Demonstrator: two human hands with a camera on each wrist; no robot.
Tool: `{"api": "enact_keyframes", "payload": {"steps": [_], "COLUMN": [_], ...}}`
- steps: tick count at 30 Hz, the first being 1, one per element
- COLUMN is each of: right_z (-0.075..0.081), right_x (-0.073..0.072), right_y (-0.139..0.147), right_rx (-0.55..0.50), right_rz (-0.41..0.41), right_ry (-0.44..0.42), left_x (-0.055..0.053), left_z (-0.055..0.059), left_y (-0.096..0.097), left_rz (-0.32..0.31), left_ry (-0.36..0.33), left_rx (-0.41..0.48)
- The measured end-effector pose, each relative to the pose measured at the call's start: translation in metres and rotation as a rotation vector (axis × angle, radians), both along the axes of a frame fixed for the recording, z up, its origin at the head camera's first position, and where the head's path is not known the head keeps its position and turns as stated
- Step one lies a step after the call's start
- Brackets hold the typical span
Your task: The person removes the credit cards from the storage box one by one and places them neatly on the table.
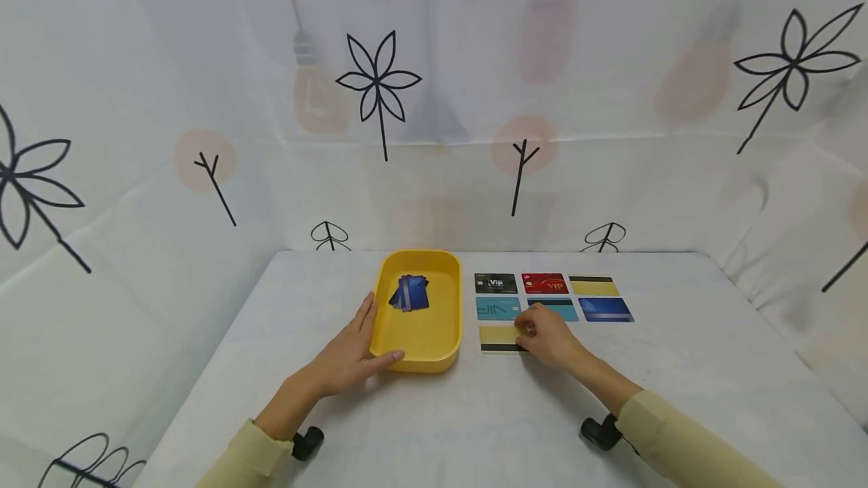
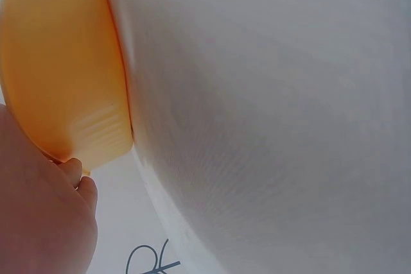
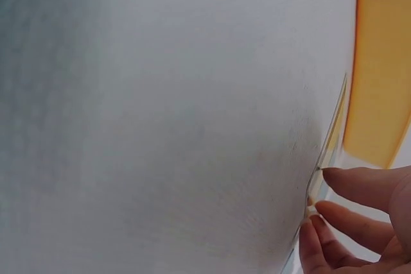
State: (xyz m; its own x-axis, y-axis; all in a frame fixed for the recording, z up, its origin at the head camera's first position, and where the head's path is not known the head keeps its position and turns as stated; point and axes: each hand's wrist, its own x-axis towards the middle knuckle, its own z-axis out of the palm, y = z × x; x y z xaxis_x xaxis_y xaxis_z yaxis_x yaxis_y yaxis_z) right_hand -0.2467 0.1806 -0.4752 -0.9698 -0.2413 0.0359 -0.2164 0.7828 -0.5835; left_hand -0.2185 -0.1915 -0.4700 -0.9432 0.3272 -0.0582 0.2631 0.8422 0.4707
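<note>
Presently pinching the near gold card [image 1: 498, 334] by its right end with the right hand [image 1: 551, 339], with thumb and fingertips together at its edge. Cannot tell how firmly, nor whether quite flat on the table [image 1: 420, 428]. Bracing the tray [image 1: 420, 341] with the left hand [image 1: 346, 356], with fingers stretched along the outer left wall and thumb apart at the near end.

Could easily nudge the striped teal card [image 1: 561, 312] out of line with the knuckles, because of bending right over its near left corner; likewise the plain teal card [image 1: 497, 309], just beside the fingertips. Might skew or drop the near gold card through holding only one end. Might also, by pressing too hard from the left, shove the tray across the narrow gap into the near gold card, the plain teal card and the black card [image 1: 496, 284]. With any jolt, might slide the loosely fanned blue cards [image 1: 411, 294] about inside the tray. Probably less at risk: the red card [image 1: 545, 284], farther off.
</note>
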Motion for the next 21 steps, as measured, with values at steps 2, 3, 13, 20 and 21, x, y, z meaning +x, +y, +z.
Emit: {"api": "enact_keyframes", "payload": {"steps": [2,3,13,20,21], "right_z": [0.001,0.002,0.022,0.042,0.045], "right_x": [0.000,-0.001,-0.001,-0.005,-0.006], "right_y": [0.000,0.000,0.001,-0.008,-0.010], "right_rx": [-0.001,-0.002,-0.041,-0.073,-0.074], "right_rz": [0.007,0.010,0.052,0.054,0.057], "right_ry": [-0.003,-0.007,0.008,0.036,0.031], "left_x": [0.000,0.000,0.001,0.002,0.002], "left_z": [0.001,0.001,-0.002,0.000,0.001], "left_y": [0.000,0.000,-0.002,-0.001,0.000], "left_rz": [0.001,0.000,0.002,0.002,0.003], "left_ry": [0.001,0.004,0.000,-0.002,-0.005], "left_rx": [0.001,0.006,0.007,0.012,0.011]}}
